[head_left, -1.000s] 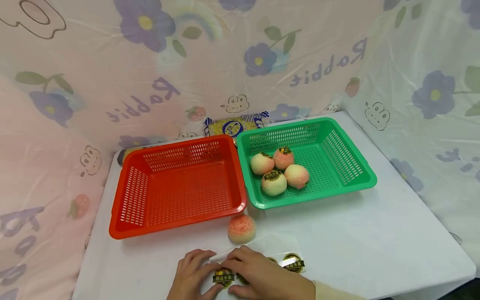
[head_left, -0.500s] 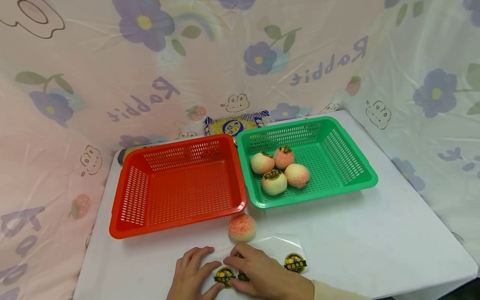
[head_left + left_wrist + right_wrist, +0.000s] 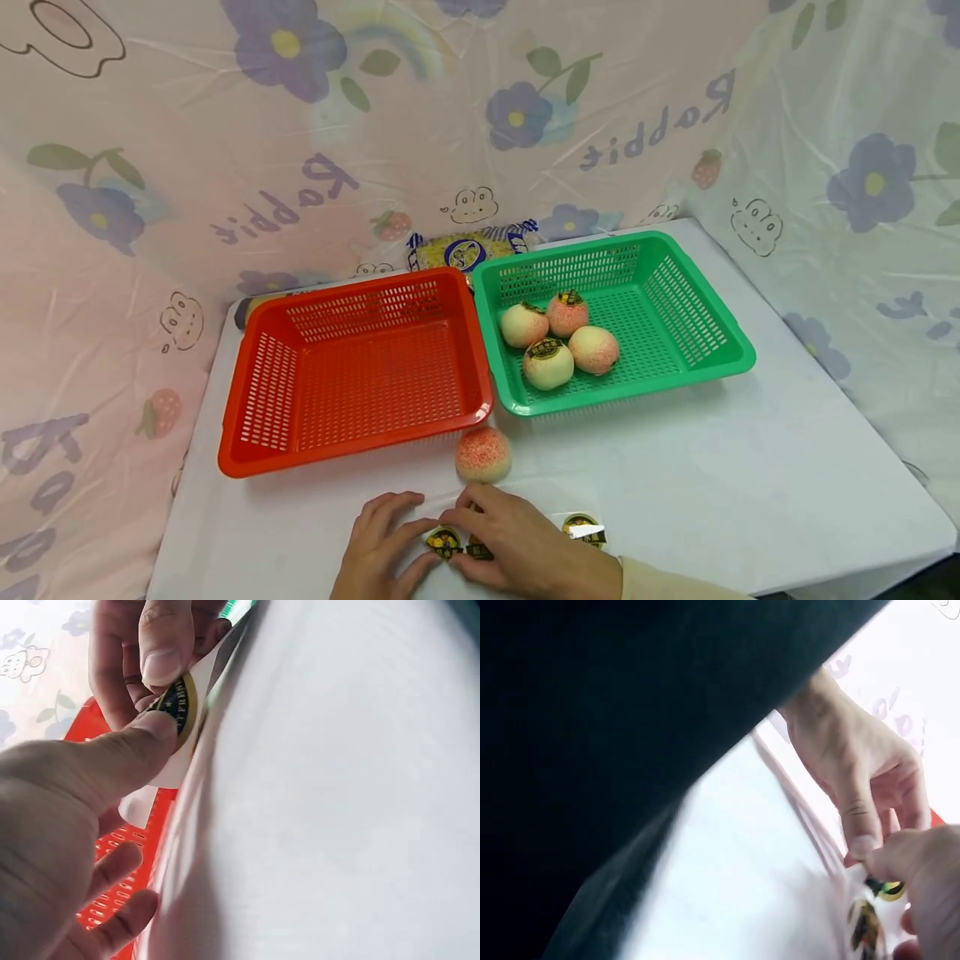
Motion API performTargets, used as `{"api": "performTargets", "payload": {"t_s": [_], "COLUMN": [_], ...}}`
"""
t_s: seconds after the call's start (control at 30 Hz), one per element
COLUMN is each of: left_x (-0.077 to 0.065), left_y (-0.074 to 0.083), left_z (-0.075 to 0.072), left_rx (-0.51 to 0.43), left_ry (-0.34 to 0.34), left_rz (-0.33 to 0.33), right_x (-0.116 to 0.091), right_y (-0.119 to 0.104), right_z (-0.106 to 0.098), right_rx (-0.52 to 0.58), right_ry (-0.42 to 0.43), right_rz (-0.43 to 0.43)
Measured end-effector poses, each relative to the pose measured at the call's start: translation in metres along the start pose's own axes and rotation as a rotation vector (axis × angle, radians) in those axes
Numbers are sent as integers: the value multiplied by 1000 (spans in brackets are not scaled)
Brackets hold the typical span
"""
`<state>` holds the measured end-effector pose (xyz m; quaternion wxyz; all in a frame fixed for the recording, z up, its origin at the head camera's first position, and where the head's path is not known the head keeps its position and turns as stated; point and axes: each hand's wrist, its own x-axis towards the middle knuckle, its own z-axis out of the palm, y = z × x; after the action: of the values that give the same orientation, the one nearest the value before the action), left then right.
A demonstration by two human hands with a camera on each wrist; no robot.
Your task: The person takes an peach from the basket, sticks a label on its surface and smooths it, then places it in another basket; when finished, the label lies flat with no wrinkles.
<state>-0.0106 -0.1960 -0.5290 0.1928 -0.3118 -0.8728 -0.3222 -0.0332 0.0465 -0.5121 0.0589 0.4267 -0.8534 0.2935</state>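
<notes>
Both hands work at a clear sheet of round black-and-gold stickers (image 3: 546, 500) low in the head view. My left hand (image 3: 381, 543) pinches the sheet's left end between thumb and forefinger, beside a fruit-printed sticker (image 3: 444, 542). In the left wrist view this sticker (image 3: 182, 709) lies on white backing, under the two thumbs. My right hand (image 3: 517, 542) pinches the sheet at that sticker's other side and covers part of the sheet. At the sheet's right end another sticker (image 3: 581, 527) shows with a bright glare. Just beyond the sheet sits a pink-and-cream peach (image 3: 483, 456).
A red basket (image 3: 352, 450) stands at the left, with nothing in it. Touching its side is a green basket (image 3: 637, 389) holding several peaches (image 3: 548, 367), most with visible stickers. Behind them lies a yellow-and-blue packet (image 3: 468, 250) against the printed curtain (image 3: 420, 125).
The sheet has tilted and come slightly toward the left, so the sticker between the hands now looks foreshortened. Both hands have shifted only a little; the peach and baskets stay put.
</notes>
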Motion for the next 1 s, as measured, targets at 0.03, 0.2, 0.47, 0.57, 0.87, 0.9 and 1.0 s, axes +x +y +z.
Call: {"api": "performTargets", "payload": {"t_s": [0.03,0.2,0.47,0.57,0.87,0.9,1.0], "left_x": [1,6,6,6,0,-1,0], "left_y": [1,5,6,5,-2,-2,0], "left_z": [-1,-5,-8,-7,-8,-9,-12], "left_rx": [-37,-258,-359,-348,59,130,241], "left_ry": [14,51,21,17,-151,-183,-280], "left_rz": [-2,-58,-174,-180,-53,-44,-37], "right_x": [0,3,6,7,8,7,5], "right_y": [-1,-5,-6,-5,-5,-5,-3], "right_z": [0,-2,-2,-2,-4,-5,-12], "right_rx": [7,51,59,86,321,359,470], "right_ry": [12,100,216,238,224,225,244], "right_rz": [-4,-16,-64,-83,-152,-146,-95]}}
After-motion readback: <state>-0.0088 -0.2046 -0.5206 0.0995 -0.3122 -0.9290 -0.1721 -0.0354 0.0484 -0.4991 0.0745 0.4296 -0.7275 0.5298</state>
